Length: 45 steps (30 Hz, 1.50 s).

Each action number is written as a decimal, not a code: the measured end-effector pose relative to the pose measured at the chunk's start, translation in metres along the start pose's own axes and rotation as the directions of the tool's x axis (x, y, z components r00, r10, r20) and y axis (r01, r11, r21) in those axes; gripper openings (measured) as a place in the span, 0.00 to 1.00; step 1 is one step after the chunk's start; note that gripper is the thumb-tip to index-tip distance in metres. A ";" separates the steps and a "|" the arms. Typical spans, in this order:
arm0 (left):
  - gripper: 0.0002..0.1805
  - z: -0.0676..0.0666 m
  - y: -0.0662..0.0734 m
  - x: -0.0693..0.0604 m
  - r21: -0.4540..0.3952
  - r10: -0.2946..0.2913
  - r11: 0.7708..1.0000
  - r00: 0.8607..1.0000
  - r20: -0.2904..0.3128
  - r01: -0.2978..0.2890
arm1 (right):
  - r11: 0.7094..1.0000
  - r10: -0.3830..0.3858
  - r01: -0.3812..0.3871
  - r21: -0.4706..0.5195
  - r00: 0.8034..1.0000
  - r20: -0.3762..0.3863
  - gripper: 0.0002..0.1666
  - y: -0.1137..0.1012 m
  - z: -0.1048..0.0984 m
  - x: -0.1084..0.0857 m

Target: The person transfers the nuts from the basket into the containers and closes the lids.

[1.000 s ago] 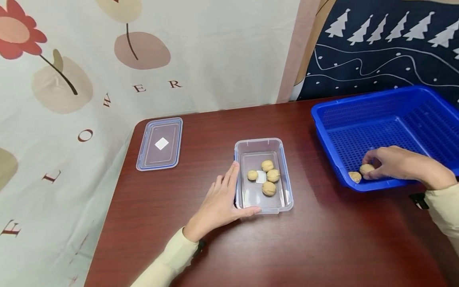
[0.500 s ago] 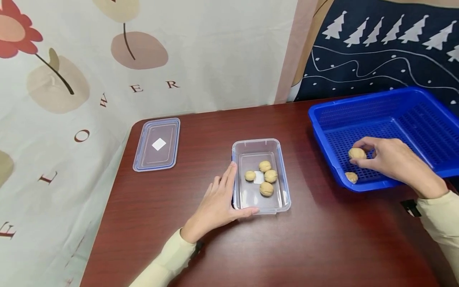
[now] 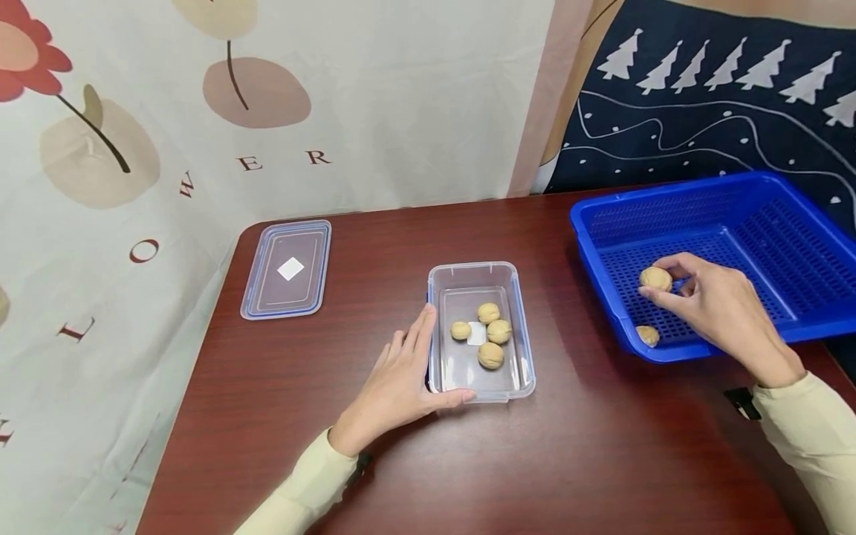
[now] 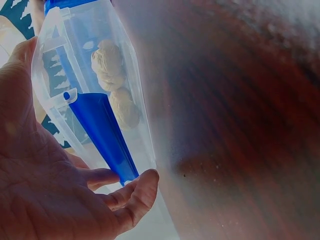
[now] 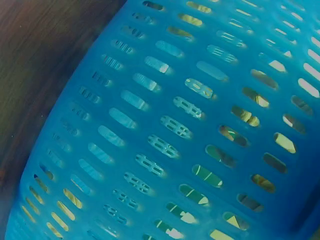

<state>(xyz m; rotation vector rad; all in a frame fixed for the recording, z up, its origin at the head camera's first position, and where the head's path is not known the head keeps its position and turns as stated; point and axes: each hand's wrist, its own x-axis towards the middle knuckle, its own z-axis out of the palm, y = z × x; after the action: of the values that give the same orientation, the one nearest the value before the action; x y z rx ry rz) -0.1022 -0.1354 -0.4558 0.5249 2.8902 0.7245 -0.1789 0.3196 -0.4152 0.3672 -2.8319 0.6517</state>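
A walnut point(image 3: 655, 279) is pinched by the right hand point(image 3: 725, 312) over the basket point(image 3: 669, 215); a second walnut point(image 3: 647, 336) is seen inside, at six o'clock from it. The box point(image 3: 455, 297), where four walnuts point(image 3: 498, 331) are contained, is touched at eight o'clock by the left hand point(image 3: 400, 380), thumb and straight fingers spread wide. The lid point(image 3: 286, 291) is placed between nine and ten o'clock from the box.
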 end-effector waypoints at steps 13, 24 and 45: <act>0.76 -0.002 -0.001 -0.001 0.002 -0.005 1.000 1.000 0.001 0.005 | 0.999 -0.035 0.031 -0.038 0.991 -0.126 0.26 -0.005 0.004 -0.006; 0.76 -0.003 0.000 0.000 0.007 -0.006 1.000 1.000 0.007 0.006 | 1.000 0.006 -0.006 0.004 0.990 -0.140 0.26 -0.011 0.006 -0.007; 0.76 -0.007 0.003 0.000 0.031 0.003 1.000 1.000 0.011 -0.004 | 1.000 0.004 -0.001 0.017 0.982 -0.191 0.25 -0.023 0.011 -0.008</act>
<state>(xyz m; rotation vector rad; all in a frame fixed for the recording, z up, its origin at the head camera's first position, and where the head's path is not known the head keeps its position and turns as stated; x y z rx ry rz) -0.1029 -0.1360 -0.4481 0.5357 2.8955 0.6761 -0.1664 0.2962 -0.4172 0.2874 -2.6467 0.6737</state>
